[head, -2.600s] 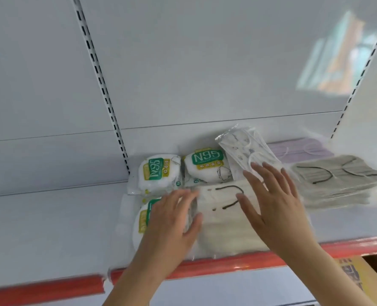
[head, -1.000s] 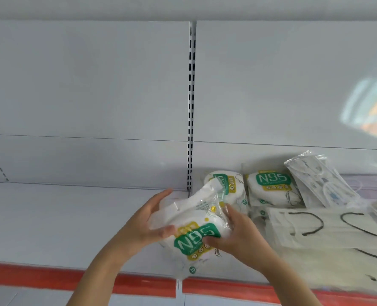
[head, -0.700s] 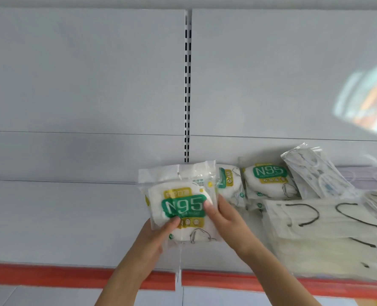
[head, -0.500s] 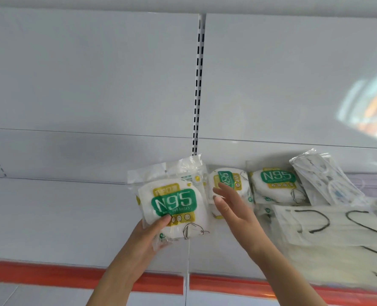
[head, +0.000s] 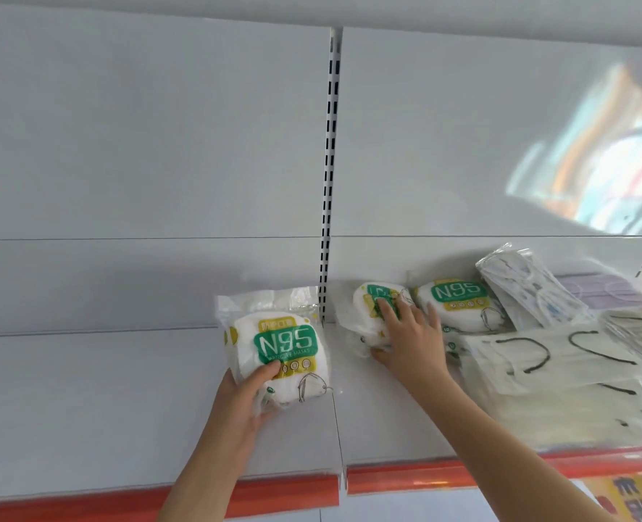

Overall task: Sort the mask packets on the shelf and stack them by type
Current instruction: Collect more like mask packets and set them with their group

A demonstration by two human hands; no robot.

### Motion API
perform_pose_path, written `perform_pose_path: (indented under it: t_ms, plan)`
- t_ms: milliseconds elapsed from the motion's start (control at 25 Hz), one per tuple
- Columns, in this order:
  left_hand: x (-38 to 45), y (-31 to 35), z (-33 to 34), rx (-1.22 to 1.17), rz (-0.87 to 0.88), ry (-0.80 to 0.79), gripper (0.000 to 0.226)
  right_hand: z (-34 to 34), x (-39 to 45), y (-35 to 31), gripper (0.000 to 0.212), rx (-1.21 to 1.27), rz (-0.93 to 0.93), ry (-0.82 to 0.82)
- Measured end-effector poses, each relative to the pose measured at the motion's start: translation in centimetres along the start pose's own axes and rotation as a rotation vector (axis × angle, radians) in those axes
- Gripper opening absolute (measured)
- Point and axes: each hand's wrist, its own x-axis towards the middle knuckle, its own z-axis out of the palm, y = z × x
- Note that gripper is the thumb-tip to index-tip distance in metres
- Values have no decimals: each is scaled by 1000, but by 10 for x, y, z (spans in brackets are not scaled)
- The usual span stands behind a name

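My left hand (head: 246, 397) grips an N95 mask packet (head: 279, 344), white with a green label, holding it upright just left of the shelf's slotted upright. My right hand (head: 406, 335) grasps a second N95 packet (head: 368, 314) lying against the back wall, fingers over its label and thumb under its front edge. A third N95 packet (head: 458, 305) leans beside it to the right. A stack of cream flat masks with black ear loops (head: 560, 374) fills the shelf front right.
A clear packet of white patterned masks (head: 530, 288) leans on the back wall. Lilac masks (head: 605, 293) and a grey-beige stack (head: 639, 329) sit at far right. The white shelf (head: 86, 408) has a red front strip (head: 425, 474). A yellow box (head: 628, 499) shows below.
My left hand alone now holds the first N95 packet, moved left. My right hand let go of it and reached right onto the second N95 packet at the back.
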Motion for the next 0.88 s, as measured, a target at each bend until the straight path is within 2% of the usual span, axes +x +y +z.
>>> perform_pose_path:
  t_ms: [120,240,280,360,440,520,640,720,760,800,840,880]
  plan:
    - [4,-6,-2,13,9,59,38,-10,-3,-1,70,71,44,125]
    - [7,-16,0,32,37,169,39,-39,-16,-18,36,461,365,193]
    - [7,-18,4,63,76,210,42,-49,-21,-27,30,600,473,180]
    - [6,-22,13,168,165,250,47,-62,-34,-47,32,811,578,135]
    - [6,-22,21,322,238,234,53,-68,-47,-65,26,849,516,82]
    - [10,-24,22,452,287,219,59,-72,-58,-74,25,782,453,51]
    - [13,-20,16,716,411,281,78,-70,-72,-72,43,705,285,32]
    - [11,-12,8,774,441,254,108,-60,-72,-60,58,816,72,-15]
    - [8,-6,5,737,404,210,120,-50,-65,-51,54,904,18,-31]
    - [3,0,3,683,360,159,121,-39,-55,-43,38,973,1,-36]
    - [-3,4,2,649,334,109,114,-30,-41,-36,17,1025,16,-57]
    - [-7,8,2,636,327,76,108,-27,-26,-31,16,1054,24,-123]
